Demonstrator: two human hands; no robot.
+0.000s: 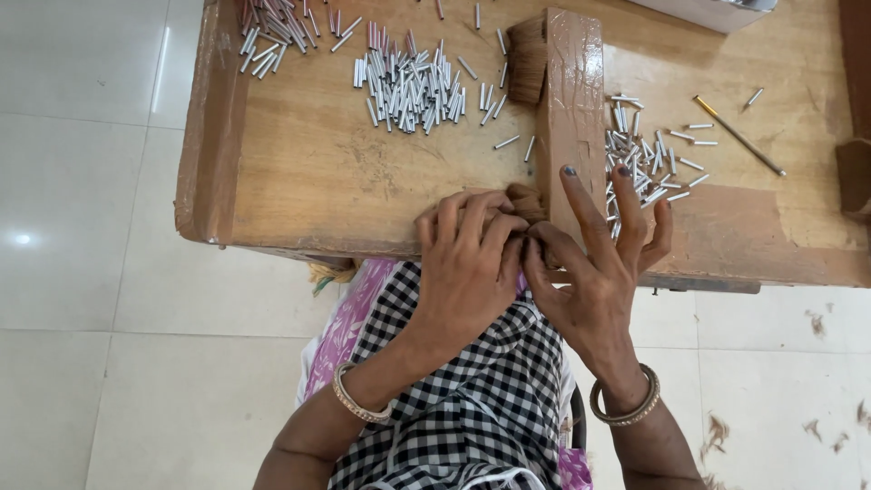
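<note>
Head view: left hand (467, 263) curled, pinching brown fibre tuft (524, 201); right hand (594, 263) pinching too, fingers splayed.

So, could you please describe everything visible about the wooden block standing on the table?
The wooden block is a tall, upright, light-brown piece that looks glossy, as if wrapped in clear tape. It stands on the wooden table, between two heaps of small metal tubes. Brown fibres stick out at its far left side, and more at its near end, where the left hand and right hand pinch them.
</note>
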